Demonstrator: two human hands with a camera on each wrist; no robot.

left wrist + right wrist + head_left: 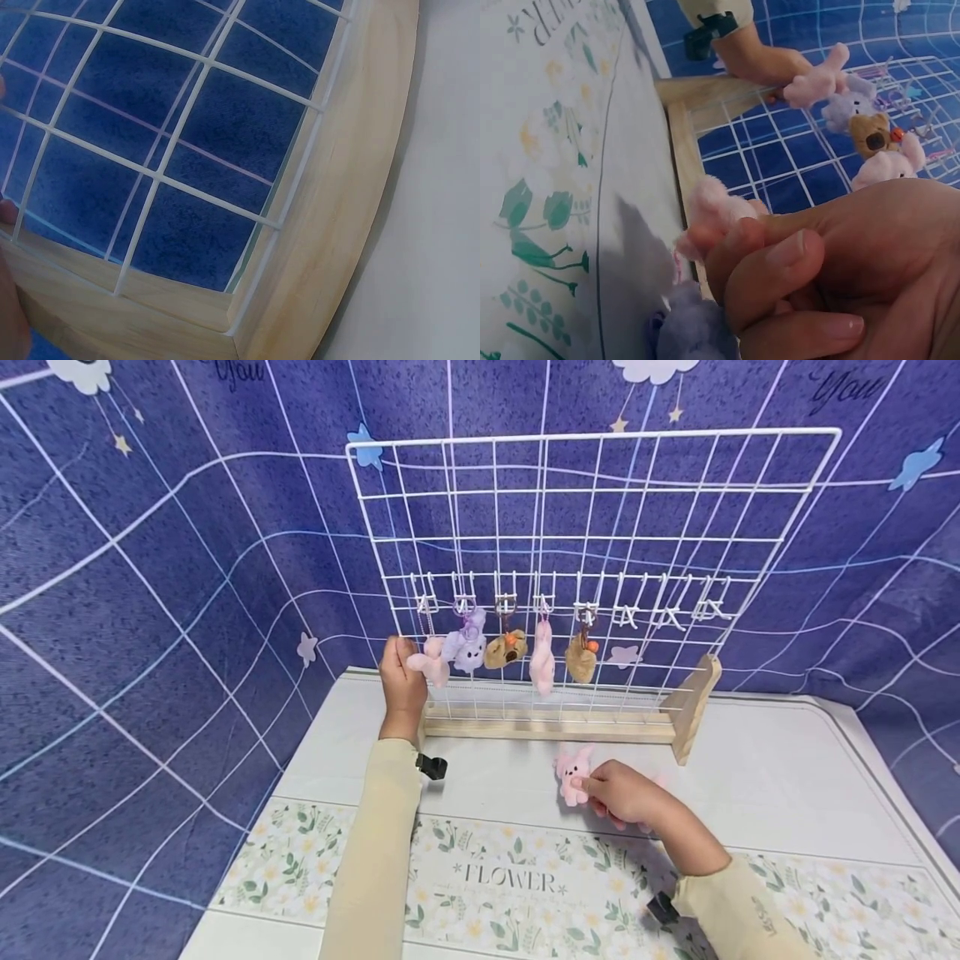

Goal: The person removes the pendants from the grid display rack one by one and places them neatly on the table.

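Observation:
My right hand [626, 792] pinches a small pink plush keychain [572, 774] between thumb and fingers, just above the table in front of the rack. In the right wrist view, the pink plush [718, 206] sticks out past my curled fingers, and a purple plush [697, 330] shows below them; whether it touches the hand I cannot tell. My left hand [403, 681] grips the left side of the white wire rack [592, 539]. Along its hooks hang a pink plush [437, 664], a purple plush [471, 652], a brown plush [506, 650], another pink plush [542, 660] and another brown plush [581, 658].
White hooks [667, 614] without plushes line the rack's right part. A wooden base [547, 727] with a wooden side foot [693, 710] bears the rack. The white tablecloth [480, 777] has a floral band [517, 893]. A blue patterned curtain [187, 610] surrounds the table.

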